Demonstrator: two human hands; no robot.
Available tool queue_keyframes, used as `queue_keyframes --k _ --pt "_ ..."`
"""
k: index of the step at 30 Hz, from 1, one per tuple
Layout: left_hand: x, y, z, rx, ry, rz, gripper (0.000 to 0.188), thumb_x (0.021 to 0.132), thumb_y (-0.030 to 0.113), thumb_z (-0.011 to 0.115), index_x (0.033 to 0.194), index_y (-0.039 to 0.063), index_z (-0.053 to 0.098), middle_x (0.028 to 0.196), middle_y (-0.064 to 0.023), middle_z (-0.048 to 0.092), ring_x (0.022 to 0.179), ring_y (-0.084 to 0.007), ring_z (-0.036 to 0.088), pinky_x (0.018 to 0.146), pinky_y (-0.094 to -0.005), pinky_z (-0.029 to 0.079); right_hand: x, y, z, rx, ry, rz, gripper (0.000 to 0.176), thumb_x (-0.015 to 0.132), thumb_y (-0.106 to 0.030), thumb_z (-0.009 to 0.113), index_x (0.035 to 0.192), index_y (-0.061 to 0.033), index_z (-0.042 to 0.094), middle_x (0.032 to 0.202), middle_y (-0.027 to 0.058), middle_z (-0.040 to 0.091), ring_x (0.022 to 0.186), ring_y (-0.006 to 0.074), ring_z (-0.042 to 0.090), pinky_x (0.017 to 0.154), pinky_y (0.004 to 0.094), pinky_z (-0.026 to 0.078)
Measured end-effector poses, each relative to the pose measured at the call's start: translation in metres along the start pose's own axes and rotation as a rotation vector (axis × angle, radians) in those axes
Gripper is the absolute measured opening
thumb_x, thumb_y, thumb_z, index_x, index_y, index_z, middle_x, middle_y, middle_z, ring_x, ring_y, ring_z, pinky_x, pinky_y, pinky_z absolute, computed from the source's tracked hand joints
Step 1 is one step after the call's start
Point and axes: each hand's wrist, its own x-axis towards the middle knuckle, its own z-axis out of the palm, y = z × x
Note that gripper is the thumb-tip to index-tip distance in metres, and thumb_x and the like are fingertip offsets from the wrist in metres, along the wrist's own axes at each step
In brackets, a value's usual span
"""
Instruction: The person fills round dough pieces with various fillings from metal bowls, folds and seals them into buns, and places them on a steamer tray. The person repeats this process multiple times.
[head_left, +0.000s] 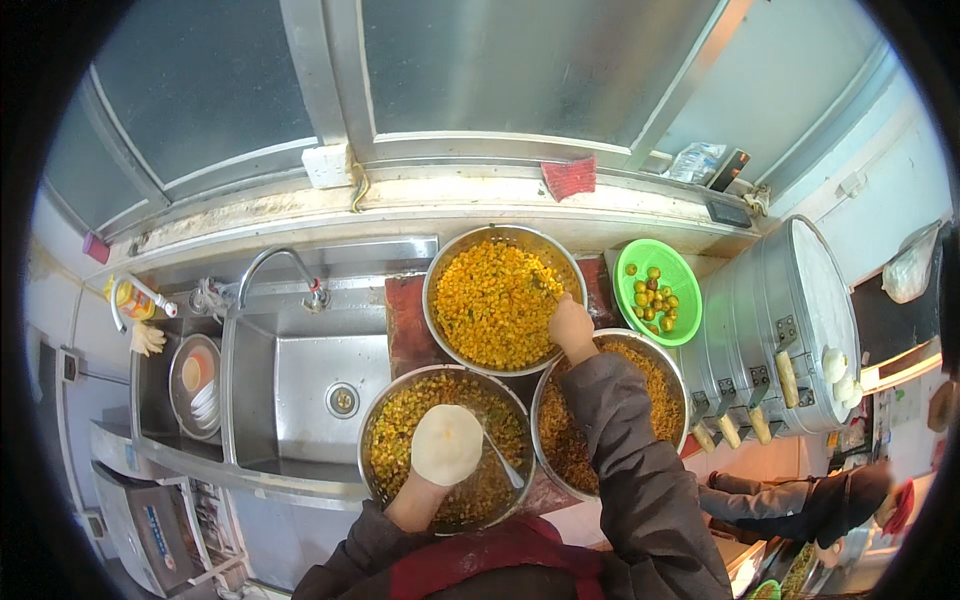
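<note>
A round, flat dough wrapper (448, 450) lies over my left hand (421, 501), which supports it from below and is mostly hidden by it. A small yellowish spot shows on the dough. Beneath is a steel bowl (363, 457) of chopped vegetable filling (394, 409), with a metal spoon (510, 472) leaning inside. My right hand (572, 326) is at the right rim of the far steel bowl (430, 311), closed around a utensil whose dark end sits in yellow diced filling (491, 300). Under my right forearm stands a third bowl (541, 450) with brown, shredded-looking filling (652, 382).
To the left is a steel sink (307, 390) with a faucet (274, 255); its side basin holds a bowl of dishes (180, 397). A green basket (690, 300) of small round fruits and stacked steamers (750, 322) stand right. Another person (810, 502) works at lower right.
</note>
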Motion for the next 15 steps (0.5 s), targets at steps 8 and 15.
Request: queue_keyframes --k 8,15 --pt "0.045 0.041 0.014 1.407 -0.027 0.387 0.040 0.101 0.021 0.044 0.139 0.009 0.041 0.143 -0.0079 0.045 0.133 -0.0221 0.042 0.114 -0.0442 0.032 0.026 0.003 0.012 0.082 0.182 -0.140 0.018 0.084 -0.009 0.054 0.099 -0.0012 0.060 0.090 0.0221 0.068 0.085 0.0395 0.067 0.074 0.0470 0.054" --pt "0.075 0.040 0.031 -0.213 -0.158 0.115 0.035 0.102 0.028 0.040 0.133 0.017 0.049 0.139 -0.0070 0.051 0.134 -0.0229 0.042 0.115 -0.0482 0.029 0.020 0.003 0.027 0.113 0.059 -0.130 0.014 0.082 -0.014 0.057 0.087 -0.0015 0.063 0.083 0.0213 0.067 0.081 0.0383 0.067 0.070 0.0468 0.053"
